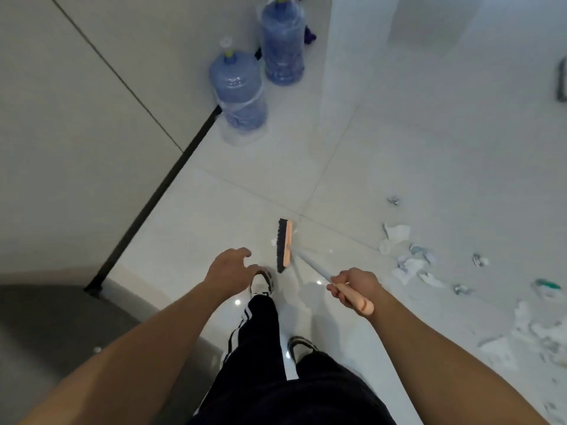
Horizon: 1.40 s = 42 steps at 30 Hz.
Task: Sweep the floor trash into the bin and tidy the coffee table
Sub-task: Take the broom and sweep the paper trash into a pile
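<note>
Fingers of the right hand (356,286) curl tight round the peach grip of a short broom (306,265). The grip's end sticks out behind the hand, toward the person. A pale stick runs forward and to the left from the hand to the broom head, which has a peach back and black bristles and sits low at the white tile floor (399,148); whether the bristles touch the tiles is hard to see.

The left hand (228,271) holds nothing. Its fingers are loosely bent and spread, hanging over a sneaker (264,280), just left of the broom head.

Torn paper and wrapper bits, the floor trash (408,262), lie scattered to the right of the right hand. They are blurry, and more pieces run off the right edge. A few tiny white scraps lie beside the broom head.

Far ahead of the hands, two blue water jugs (239,93) stand by the wall. The farther one is cut off at the top. A dark thing at the far right edge is too cut off to name.
</note>
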Motion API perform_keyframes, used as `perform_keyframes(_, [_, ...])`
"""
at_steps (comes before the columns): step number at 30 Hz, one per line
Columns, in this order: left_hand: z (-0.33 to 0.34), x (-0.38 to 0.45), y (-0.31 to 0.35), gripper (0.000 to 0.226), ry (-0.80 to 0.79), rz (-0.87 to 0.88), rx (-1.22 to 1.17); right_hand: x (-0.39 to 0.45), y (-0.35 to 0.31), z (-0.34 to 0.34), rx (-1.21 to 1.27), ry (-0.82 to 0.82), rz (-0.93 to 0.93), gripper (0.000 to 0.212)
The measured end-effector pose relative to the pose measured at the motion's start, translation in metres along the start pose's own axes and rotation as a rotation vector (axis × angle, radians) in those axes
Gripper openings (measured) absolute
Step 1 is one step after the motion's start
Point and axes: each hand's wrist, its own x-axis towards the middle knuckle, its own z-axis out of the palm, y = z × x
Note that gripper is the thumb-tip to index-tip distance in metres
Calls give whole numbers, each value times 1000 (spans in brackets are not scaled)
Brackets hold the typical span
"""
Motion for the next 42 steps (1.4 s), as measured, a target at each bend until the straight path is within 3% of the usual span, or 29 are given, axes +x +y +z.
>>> perform_keyframes(4, [-12, 71, 60, 45, -75, 193, 107, -10, -12, -23, 110, 110, 1, 12])
perform_keyframes(10, [-14, 133, 153, 47, -235, 443, 170, -24, -12, -44, 190, 426, -36, 17])
perform_keyframes(16, [-16, 162, 187, 46, -328, 542, 268, -28, -25, -52, 206, 614, -55, 18])
perform_keyframes(24, [-26, 187, 220, 45, -368, 518, 257, -32, -74, -38, 358, 495, -151, 17])
perform_keyframes(34, [-55, 249, 300, 47, -325, 468, 371, 46, -206, -59, 464, 259, -183, 8])
perform_keyframes(39, [-72, 291, 372, 47, -277, 464, 468, 62, -235, -137, 568, 317, -97, 4])
perform_keyframes(42, [-67, 303, 427, 47, -254, 530, 479, 55, -236, -201, 639, 448, -49, 11])
